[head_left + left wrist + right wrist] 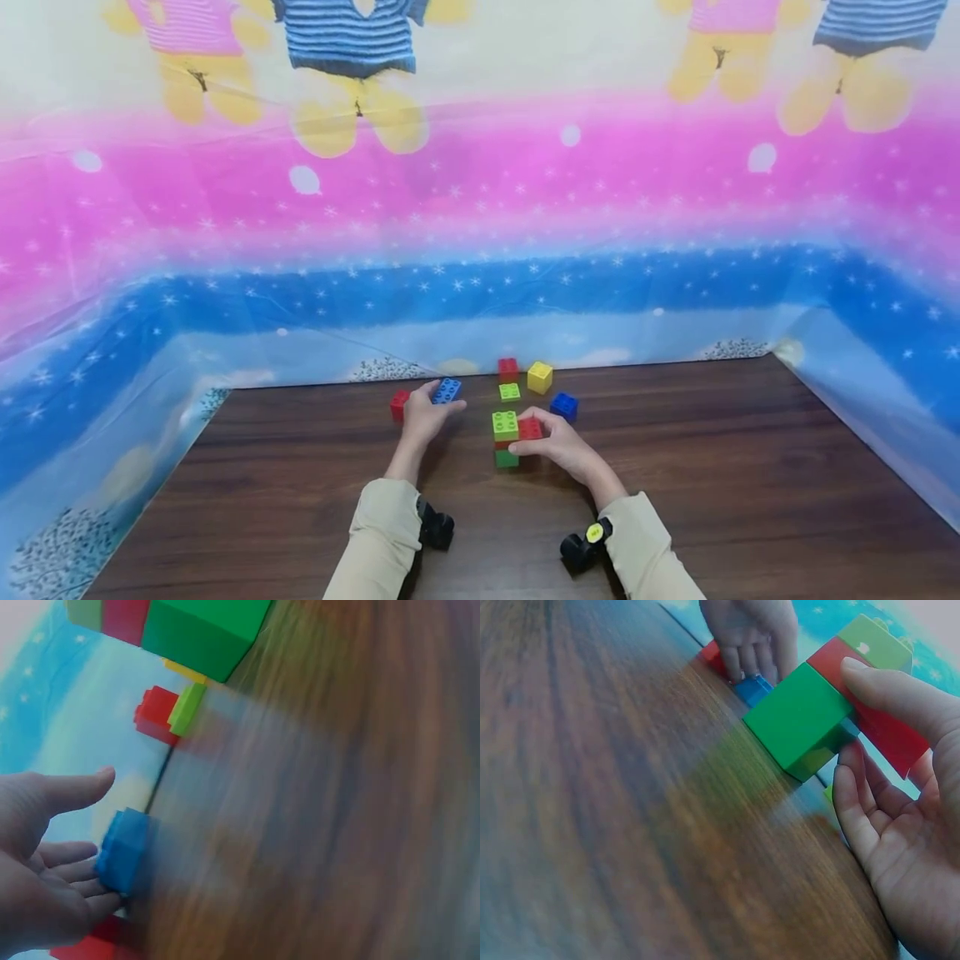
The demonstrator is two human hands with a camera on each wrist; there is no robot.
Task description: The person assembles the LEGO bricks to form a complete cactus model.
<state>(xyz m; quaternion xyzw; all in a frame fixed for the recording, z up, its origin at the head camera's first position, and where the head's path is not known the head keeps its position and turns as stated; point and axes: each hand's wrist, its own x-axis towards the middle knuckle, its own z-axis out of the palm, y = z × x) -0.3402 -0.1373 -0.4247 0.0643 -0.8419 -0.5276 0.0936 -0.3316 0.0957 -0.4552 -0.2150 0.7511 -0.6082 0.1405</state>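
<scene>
A stack of toy bricks has a green brick at the bottom, a long red brick jutting right in the middle, and a light green brick on top. My right hand holds the red brick's jutting end, its thumb on the near side. Farther left, my left hand is beside a blue brick, thumb spread away and fingers fairly straight. In the left wrist view its fingertips reach the blue brick; whether they press it is unclear. Another red brick sits left of that hand.
Behind the stack are a flat light green brick, a red brick and a yellow brick. A second blue brick lies beyond the right hand. A patterned cloth rises along the wooden table's back edge.
</scene>
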